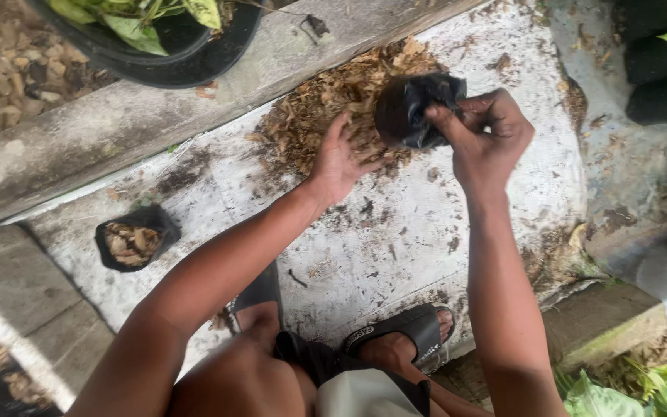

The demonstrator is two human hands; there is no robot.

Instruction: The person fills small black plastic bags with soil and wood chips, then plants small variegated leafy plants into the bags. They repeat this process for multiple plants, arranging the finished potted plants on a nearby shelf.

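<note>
My right hand (pixel 488 135) pinches the rim of a small black plastic grow bag (pixel 414 108), holding it above a heap of dry brown wood chips (pixel 333 104). My left hand (pixel 339 158) is spread open, palm down, over the near side of the heap, just left of the bag, with a few chips under its fingers. The heap lies on a dirty white sheet (pixel 395 232) spread on the ground.
A second black bag filled with chips (pixel 134 241) stands on the sheet at the left. A concrete kerb (pixel 117 123) runs across the back, with a black pot holding a green plant (pixel 164 38) above it. More black bags (pixel 658 77) stand at right. My sandalled feet (pixel 403 336) rest on the sheet's near edge.
</note>
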